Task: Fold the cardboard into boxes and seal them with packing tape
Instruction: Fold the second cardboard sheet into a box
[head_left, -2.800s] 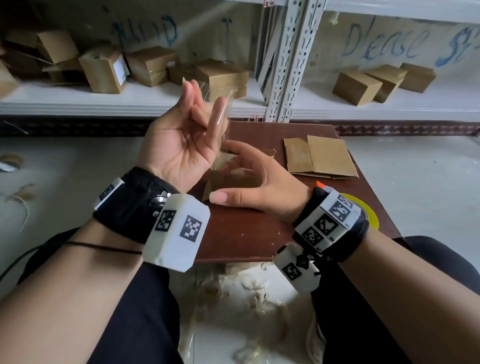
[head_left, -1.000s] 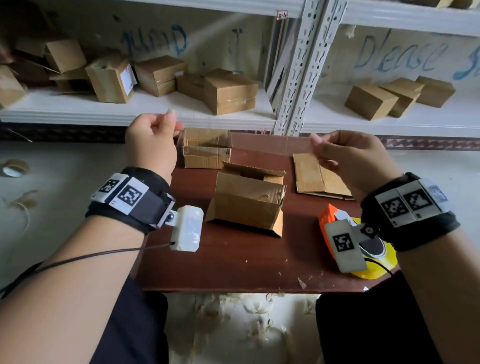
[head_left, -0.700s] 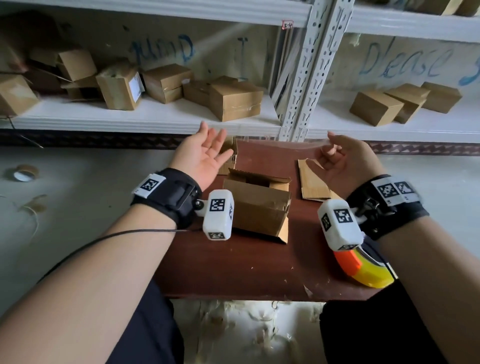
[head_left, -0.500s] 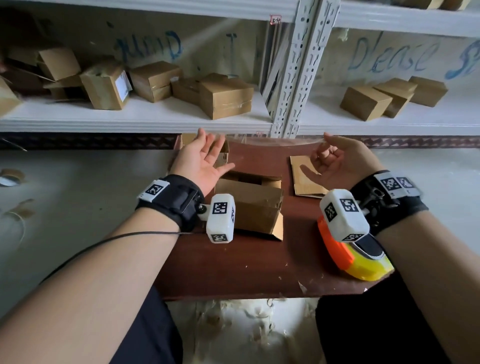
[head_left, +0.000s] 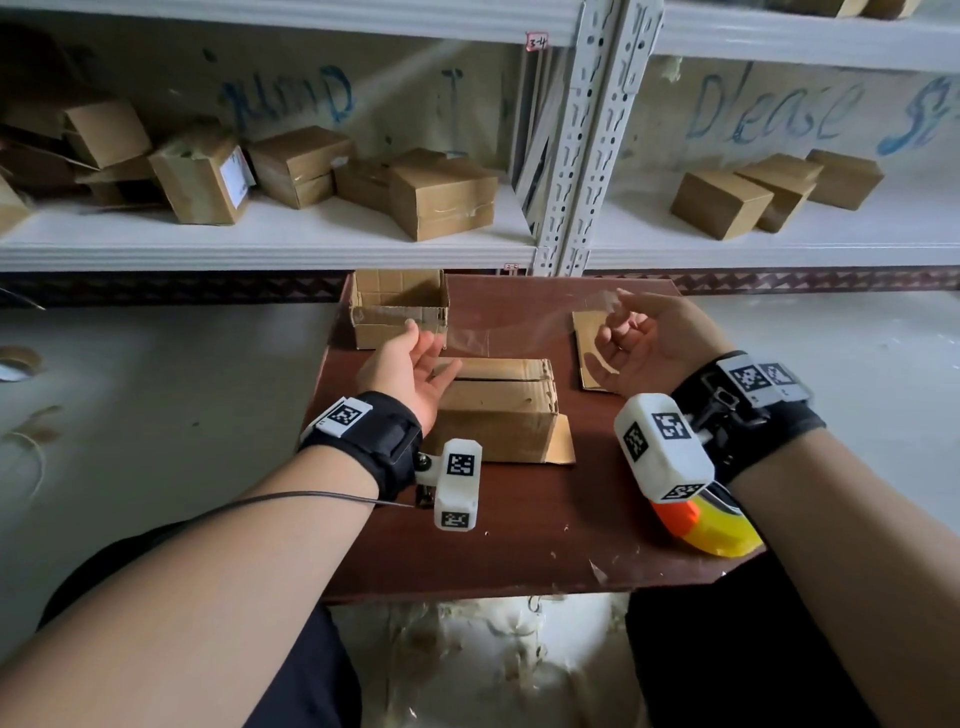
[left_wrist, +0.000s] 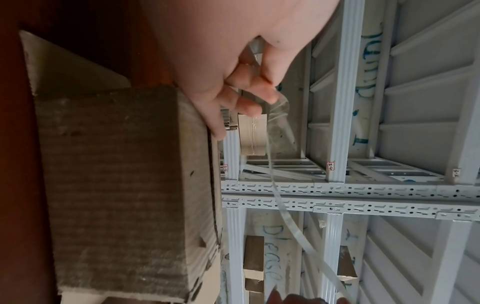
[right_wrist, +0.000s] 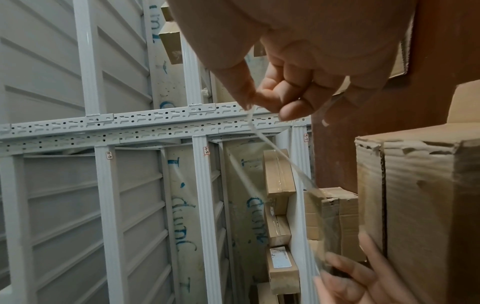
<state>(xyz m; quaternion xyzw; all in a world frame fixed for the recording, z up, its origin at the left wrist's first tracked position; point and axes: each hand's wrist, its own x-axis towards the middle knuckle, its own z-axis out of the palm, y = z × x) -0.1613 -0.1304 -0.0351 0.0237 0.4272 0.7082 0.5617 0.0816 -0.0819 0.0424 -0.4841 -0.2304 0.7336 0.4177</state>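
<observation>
Two hands stretch a glossy, transparent tape strip (head_left: 511, 325) above the corrugated cardboard box (head_left: 496, 413) on the brown desk (head_left: 524, 545): left hand (head_left: 410, 366) and right hand (head_left: 639, 345) each pinch one end.

A clear strip of packing tape (head_left: 511, 325) stretches above a folded cardboard box (head_left: 496, 410) lying on its side, flaps shut; an open box (head_left: 399, 312) stands behind it.

"3-4" tag (head_left: 537, 40) on shelf upright (head_left: 582, 130), blue "jump", "Please" on back wall (head_left: 415, 93)
</observation>
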